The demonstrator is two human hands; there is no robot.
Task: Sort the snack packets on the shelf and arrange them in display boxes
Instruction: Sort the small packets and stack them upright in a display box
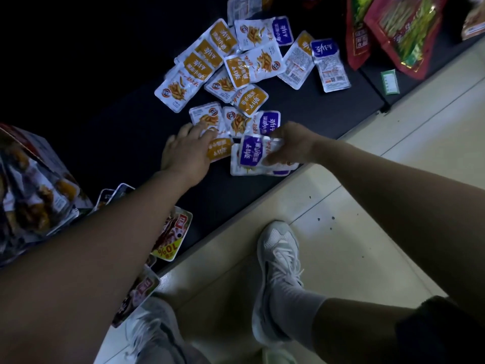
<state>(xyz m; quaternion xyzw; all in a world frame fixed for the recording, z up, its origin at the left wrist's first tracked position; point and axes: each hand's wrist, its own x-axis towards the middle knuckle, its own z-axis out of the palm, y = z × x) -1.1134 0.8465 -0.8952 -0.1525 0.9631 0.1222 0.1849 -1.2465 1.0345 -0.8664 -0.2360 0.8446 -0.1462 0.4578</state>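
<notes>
Several small snack packets lie scattered on a dark low shelf (328, 111), some with orange labels (199, 67) and some with purple labels (282, 30). My right hand (291, 145) grips a small stack of purple-label packets (252, 153) near the shelf's front edge. My left hand (187, 151) rests flat on the shelf, its fingers touching an orange-label packet (219, 151) and the packet beyond it (207, 116). More purple packets lie under the held stack.
Large red and green snack bags (401, 30) lie at the shelf's far right. A box of brown-printed packets (34, 195) stands at the left, with red-label packets (170, 237) near the edge. My white shoes (278, 271) stand on the pale tiled floor.
</notes>
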